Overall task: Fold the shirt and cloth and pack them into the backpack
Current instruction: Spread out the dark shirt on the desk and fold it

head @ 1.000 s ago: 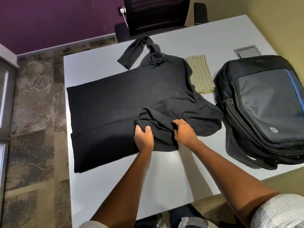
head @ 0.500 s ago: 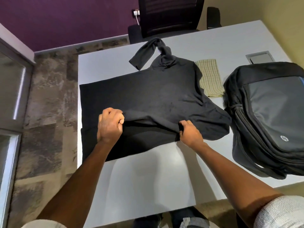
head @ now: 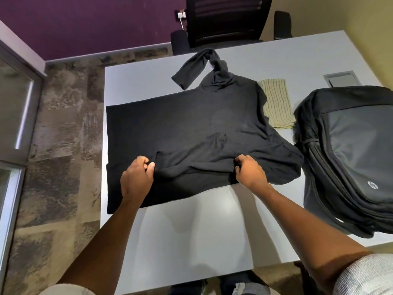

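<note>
Hands, two, bare, both reaching forward from the near edge of the table (head: 191,241). Left hand (head: 136,179): back upward, fingers curled under, thumb pressed against them, pinching a folded ridge of the shirt (head: 191,128) at its near-left part. Right hand (head: 251,174): back upward, fingers curled down into the fabric, gripping the same ridge at its right end. Forearms bare and angled inward; pale sleeve ends visible at the bottom corners of the view.

Shirt: black, long-sleeved, spread flat across the left and middle of the tabletop, its left edge lying along the table's left edge. Soft matte knit, mostly smooth, with a raised crease running between the two hands. One sleeve bunched and twisted at the far side, doubled back on itself, cuff pointing left; the right side drawn out into a rounded flap ending just beside the backpack (head: 350,158).

Cloth (head: 276,103): pale yellow-green with fine dark stripes, a narrow rectangle, lying flat between shirt and backpack — its left edge tucked under the shirt, its near corner close against the backpack.

Backpack: black with a grey front panel and a small round logo, padded, lying on its back at the right end of the table; whether zipped or unzipped cannot be told.

Table: white, smooth, faintly glossy, rectangular, with a grey cable hatch (head: 342,78) set in the far right. Office chair (head: 225,20), black mesh back, beyond the far edge. Floor: mottled brown carpet.
</note>
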A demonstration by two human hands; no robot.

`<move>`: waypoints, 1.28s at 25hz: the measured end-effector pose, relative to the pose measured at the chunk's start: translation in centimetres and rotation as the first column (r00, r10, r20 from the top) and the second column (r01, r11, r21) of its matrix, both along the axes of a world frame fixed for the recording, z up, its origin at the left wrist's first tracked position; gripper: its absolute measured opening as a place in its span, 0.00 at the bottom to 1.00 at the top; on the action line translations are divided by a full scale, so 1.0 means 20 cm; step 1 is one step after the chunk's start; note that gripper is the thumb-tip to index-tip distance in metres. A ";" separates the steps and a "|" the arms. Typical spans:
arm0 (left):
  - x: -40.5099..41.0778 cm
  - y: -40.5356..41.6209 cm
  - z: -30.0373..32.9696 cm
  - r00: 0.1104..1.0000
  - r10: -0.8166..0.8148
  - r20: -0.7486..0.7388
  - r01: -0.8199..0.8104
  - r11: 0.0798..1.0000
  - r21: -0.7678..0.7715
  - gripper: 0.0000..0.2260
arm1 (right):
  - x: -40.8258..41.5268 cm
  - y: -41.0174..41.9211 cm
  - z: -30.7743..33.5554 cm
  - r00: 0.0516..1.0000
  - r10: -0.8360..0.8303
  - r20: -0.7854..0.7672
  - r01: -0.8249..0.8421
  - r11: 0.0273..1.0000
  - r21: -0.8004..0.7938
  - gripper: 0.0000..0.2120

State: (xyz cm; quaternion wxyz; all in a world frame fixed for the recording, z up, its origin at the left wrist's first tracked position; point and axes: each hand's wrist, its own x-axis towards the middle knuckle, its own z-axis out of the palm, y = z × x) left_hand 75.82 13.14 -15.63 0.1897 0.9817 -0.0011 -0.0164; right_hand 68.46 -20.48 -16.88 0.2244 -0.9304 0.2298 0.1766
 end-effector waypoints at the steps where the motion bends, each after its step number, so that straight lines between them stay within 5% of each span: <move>1: 0.03 0.00 0.00 0.999 0.034 0.010 -0.034 0.999 0.021 0.11 | 0.00 0.00 0.00 1.000 -0.014 0.025 0.014 1.000 0.000 0.12; 11: 0.17 -0.07 -0.05 0.947 0.098 -0.305 -0.040 0.981 0.191 0.35 | 0.04 -0.03 0.04 0.991 -0.046 0.129 0.047 0.999 0.003 0.08; 18: 0.18 -0.03 -0.06 0.939 0.134 -0.316 -0.082 0.982 0.171 0.19 | 0.05 -0.05 0.02 0.977 -0.038 0.210 0.036 0.999 0.013 0.16; 24: 0.16 0.02 -0.04 0.910 0.289 -0.298 -0.326 0.942 -0.083 0.18 | 0.11 -0.06 0.01 0.991 -0.030 0.133 0.025 0.999 0.039 0.22; 32: 0.27 0.26 -0.06 0.874 0.291 -0.388 -0.429 0.838 -0.337 0.11 | 0.17 -0.13 -0.04 0.986 0.073 0.151 -0.061 0.995 -0.085 0.02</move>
